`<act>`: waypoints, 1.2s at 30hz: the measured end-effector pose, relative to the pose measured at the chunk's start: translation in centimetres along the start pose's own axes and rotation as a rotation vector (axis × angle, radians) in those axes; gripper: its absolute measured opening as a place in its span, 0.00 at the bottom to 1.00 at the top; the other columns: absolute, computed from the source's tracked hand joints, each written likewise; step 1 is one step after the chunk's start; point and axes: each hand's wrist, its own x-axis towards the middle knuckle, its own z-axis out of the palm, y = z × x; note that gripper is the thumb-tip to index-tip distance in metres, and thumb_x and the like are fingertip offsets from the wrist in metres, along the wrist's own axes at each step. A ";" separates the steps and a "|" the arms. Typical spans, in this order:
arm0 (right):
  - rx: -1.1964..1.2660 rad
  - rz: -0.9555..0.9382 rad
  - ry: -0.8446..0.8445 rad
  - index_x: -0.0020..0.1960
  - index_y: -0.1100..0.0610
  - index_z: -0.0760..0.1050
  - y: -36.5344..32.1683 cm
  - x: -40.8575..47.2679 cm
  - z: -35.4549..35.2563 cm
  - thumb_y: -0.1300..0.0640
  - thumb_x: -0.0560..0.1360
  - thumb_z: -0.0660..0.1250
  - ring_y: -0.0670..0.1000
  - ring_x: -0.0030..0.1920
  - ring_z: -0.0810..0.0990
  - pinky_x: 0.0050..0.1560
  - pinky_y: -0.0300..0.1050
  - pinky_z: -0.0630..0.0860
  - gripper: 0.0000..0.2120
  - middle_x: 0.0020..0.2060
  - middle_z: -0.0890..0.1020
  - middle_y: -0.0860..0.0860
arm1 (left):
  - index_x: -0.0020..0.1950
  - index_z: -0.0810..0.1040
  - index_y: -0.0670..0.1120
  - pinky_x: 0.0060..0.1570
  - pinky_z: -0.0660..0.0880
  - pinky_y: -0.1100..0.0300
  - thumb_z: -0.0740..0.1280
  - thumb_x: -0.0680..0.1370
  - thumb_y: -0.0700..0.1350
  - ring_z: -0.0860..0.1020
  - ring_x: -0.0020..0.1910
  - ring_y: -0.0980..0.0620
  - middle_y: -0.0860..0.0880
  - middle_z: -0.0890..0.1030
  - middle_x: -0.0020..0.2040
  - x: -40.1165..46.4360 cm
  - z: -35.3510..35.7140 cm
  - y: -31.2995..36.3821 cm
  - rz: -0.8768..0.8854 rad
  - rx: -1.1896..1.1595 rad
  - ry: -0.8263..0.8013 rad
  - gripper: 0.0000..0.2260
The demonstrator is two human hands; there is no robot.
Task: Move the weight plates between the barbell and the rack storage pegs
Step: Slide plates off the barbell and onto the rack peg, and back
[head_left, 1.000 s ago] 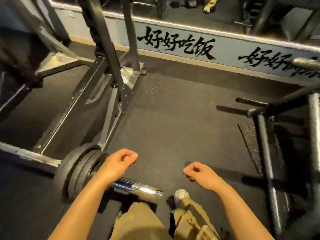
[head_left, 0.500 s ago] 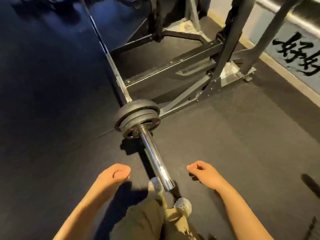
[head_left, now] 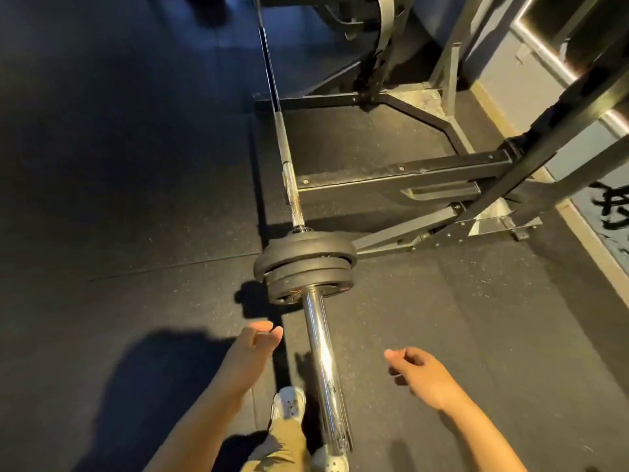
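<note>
A barbell lies on the dark rubber floor, its chrome sleeve (head_left: 323,366) pointing at me and its thin shaft (head_left: 284,155) running away toward the top. Three black weight plates (head_left: 306,260) sit stacked on the sleeve's inner end. My left hand (head_left: 253,347) hangs left of the sleeve with loosely curled fingers, holding nothing. My right hand (head_left: 417,373) hangs right of the sleeve, also loosely curled and holding nothing. Neither hand touches the bar or the plates.
The rack's black steel base frame (head_left: 391,178) lies on the floor just right of and beyond the plates, with slanted uprights (head_left: 551,131) rising at right. A wall with black lettering (head_left: 612,209) runs along the far right. My white shoes (head_left: 289,405) stand beside the sleeve's end.
My view has swung left and closed in, so the bar now points straight at me. Both hands stay loosely curled on either side of the sleeve, nearer the plates.
</note>
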 end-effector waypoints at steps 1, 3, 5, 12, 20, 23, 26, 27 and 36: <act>0.005 -0.017 0.035 0.39 0.55 0.73 -1.3 0.5 -0.2 0.48 0.76 0.66 0.50 0.37 0.74 0.38 0.42 0.66 0.13 0.35 0.78 0.52 | 0.62 0.69 0.50 0.49 0.69 0.61 0.61 0.81 0.52 0.74 0.55 0.51 0.50 0.75 0.54 1.2 0.0 0.7 0.011 -0.004 0.011 0.12; -0.019 -0.052 0.075 0.37 0.54 0.73 -3.5 1.7 -0.1 0.47 0.76 0.66 0.50 0.39 0.75 0.40 0.42 0.67 0.14 0.34 0.77 0.49 | 0.65 0.68 0.50 0.53 0.66 0.60 0.62 0.81 0.50 0.73 0.58 0.50 0.52 0.74 0.57 4.1 0.0 2.3 0.006 0.001 0.084 0.14; -0.082 -0.072 0.076 0.41 0.55 0.74 -5.5 2.7 0.4 0.45 0.76 0.65 0.50 0.42 0.75 0.44 0.42 0.68 0.14 0.36 0.77 0.48 | 0.70 0.68 0.44 0.56 0.68 0.57 0.64 0.80 0.50 0.73 0.63 0.44 0.46 0.74 0.65 7.2 0.1 3.7 -0.058 0.003 0.163 0.20; -0.215 -0.066 0.038 0.73 0.60 0.63 -11.6 6.7 2.7 0.38 0.77 0.59 0.55 0.69 0.69 0.68 0.47 0.64 0.34 0.70 0.70 0.55 | 0.79 0.50 0.49 0.71 0.59 0.42 0.71 0.67 0.66 0.59 0.74 0.40 0.44 0.55 0.77 12.5 1.3 5.8 -0.268 -0.203 0.203 0.49; -0.176 0.040 0.027 0.76 0.60 0.55 -12.7 13.9 5.7 0.28 0.68 0.61 0.57 0.72 0.64 0.71 0.52 0.63 0.50 0.73 0.63 0.57 | 0.76 0.31 0.52 0.71 0.58 0.46 0.73 0.65 0.65 0.59 0.75 0.42 0.42 0.56 0.77 16.6 3.2 3.3 -0.211 -0.197 0.166 0.58; -0.022 0.030 0.013 0.78 0.57 0.49 -11.4 14.7 6.8 0.25 0.61 0.63 0.54 0.75 0.58 0.73 0.52 0.59 0.58 0.77 0.55 0.52 | 0.74 0.29 0.55 0.71 0.58 0.45 0.72 0.67 0.65 0.56 0.76 0.42 0.44 0.51 0.78 17.2 3.7 2.4 -0.198 -0.215 0.168 0.57; 0.037 -0.014 0.004 0.78 0.54 0.45 -10.5 15.4 6.8 0.28 0.65 0.64 0.53 0.75 0.55 0.72 0.50 0.57 0.54 0.77 0.51 0.50 | 0.75 0.30 0.55 0.71 0.58 0.47 0.74 0.62 0.65 0.56 0.76 0.43 0.44 0.52 0.78 17.8 4.0 1.9 -0.117 -0.278 0.223 0.60; 0.034 -0.011 0.000 0.78 0.53 0.44 -10.3 15.6 6.7 0.31 0.69 0.64 0.53 0.75 0.55 0.72 0.50 0.56 0.50 0.77 0.50 0.50 | 0.75 0.30 0.55 0.71 0.58 0.47 0.73 0.60 0.65 0.56 0.75 0.43 0.44 0.52 0.78 17.8 4.1 1.8 -0.095 -0.308 0.224 0.62; 0.138 -0.124 0.059 0.78 0.52 0.48 -9.2 16.5 6.9 0.34 0.67 0.68 0.54 0.74 0.58 0.71 0.48 0.58 0.49 0.75 0.52 0.51 | 0.74 0.32 0.60 0.72 0.57 0.45 0.73 0.55 0.70 0.58 0.74 0.43 0.47 0.57 0.76 17.7 4.1 0.7 0.009 -0.320 0.208 0.63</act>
